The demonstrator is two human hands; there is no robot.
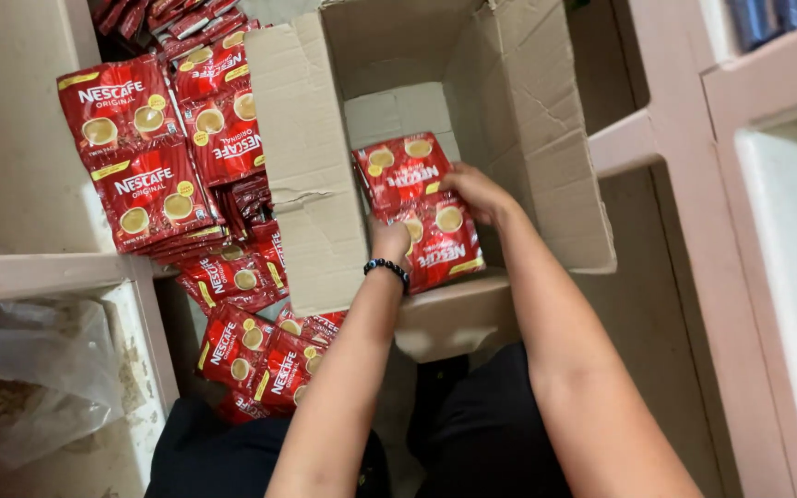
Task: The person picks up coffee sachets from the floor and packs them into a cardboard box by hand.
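Both hands (pixel 435 217) hold red sachets (pixel 422 207), seemingly inside carton (pixel 311 184).

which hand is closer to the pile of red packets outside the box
Left. The left hand grips packets in the cardboard box, just across the flap from the outside pile. The right hand is deeper in the box, farther from it.

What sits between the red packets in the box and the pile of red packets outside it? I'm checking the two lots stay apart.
In the head view, the cardboard box's left flap stands between the packets in the box and the outside pile.
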